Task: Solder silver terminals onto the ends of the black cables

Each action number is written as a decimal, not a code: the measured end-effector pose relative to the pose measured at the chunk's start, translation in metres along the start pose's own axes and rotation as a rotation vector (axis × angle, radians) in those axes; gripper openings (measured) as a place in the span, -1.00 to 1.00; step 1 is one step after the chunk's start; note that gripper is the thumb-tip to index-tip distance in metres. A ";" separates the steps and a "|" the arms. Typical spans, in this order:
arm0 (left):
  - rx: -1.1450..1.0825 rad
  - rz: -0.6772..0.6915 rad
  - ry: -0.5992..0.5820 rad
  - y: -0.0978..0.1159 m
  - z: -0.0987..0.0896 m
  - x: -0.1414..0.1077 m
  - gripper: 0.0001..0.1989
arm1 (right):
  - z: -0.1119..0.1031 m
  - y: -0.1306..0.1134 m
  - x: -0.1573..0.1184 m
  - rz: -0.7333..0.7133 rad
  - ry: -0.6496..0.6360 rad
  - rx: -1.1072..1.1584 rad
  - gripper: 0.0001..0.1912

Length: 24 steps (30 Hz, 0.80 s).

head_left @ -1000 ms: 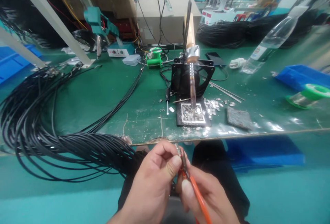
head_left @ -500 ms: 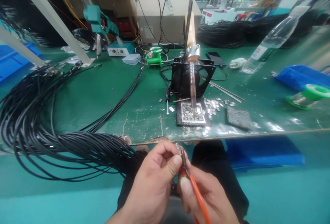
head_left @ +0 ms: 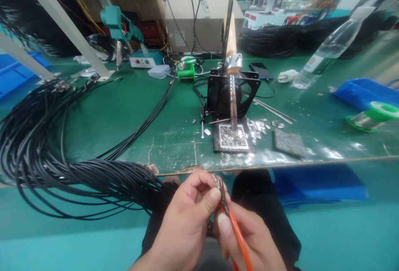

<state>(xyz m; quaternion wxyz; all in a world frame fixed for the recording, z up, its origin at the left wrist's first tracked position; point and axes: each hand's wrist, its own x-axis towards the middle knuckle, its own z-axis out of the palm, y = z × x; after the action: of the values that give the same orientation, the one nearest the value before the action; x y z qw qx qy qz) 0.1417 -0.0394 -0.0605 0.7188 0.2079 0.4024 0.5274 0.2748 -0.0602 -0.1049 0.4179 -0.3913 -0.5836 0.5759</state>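
Note:
Below the table's front edge, my left hand (head_left: 183, 221) pinches a small metal cable end (head_left: 215, 179) between thumb and forefinger. My right hand (head_left: 249, 242) grips orange-handled pliers (head_left: 237, 233), whose dark jaws sit right against that cable end. The two hands touch each other over my lap. A thick bundle of black cables (head_left: 62, 167) runs from the left of the table toward my left hand. Whether the pliers' jaws are clamped on the end I cannot tell.
A soldering iron (head_left: 231, 59) stands upright in a black holder, tip over a solder-filled tray (head_left: 232, 137). A grey sponge (head_left: 289, 143), solder spool (head_left: 372, 116), blue bin (head_left: 361, 92), plastic bottle (head_left: 327, 50) and green fixtures lie on the green table (head_left: 124, 109).
My hands and the pliers have shifted only slightly; nothing else has moved.

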 end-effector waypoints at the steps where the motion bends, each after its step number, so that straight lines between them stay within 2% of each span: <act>1: -0.002 0.002 -0.002 0.000 0.000 0.000 -0.79 | 0.000 0.000 0.000 0.017 0.008 -0.006 -0.49; 6: -0.002 0.006 -0.008 -0.001 -0.001 0.000 -0.81 | 0.002 -0.005 0.000 0.023 0.003 -0.009 -0.48; 10: 0.001 0.005 -0.009 -0.002 -0.001 0.000 -0.81 | 0.003 -0.013 0.000 0.115 0.033 0.009 -0.46; 13: 0.011 0.014 -0.012 -0.003 -0.002 0.000 -0.81 | 0.003 -0.016 -0.001 0.130 0.022 0.031 -0.46; 21: 0.044 0.042 -0.015 -0.005 -0.003 0.001 -0.84 | 0.002 -0.004 -0.001 0.062 0.007 0.032 -0.47; 24: 0.049 0.048 -0.014 -0.005 -0.003 0.001 -0.83 | 0.002 -0.003 -0.001 0.086 0.019 0.020 -0.48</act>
<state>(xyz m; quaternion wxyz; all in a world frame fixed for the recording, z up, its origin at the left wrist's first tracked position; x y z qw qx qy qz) 0.1426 -0.0404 -0.0657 0.7033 0.2388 0.4053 0.5330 0.2732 -0.0623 -0.1024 0.4020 -0.4171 -0.5566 0.5954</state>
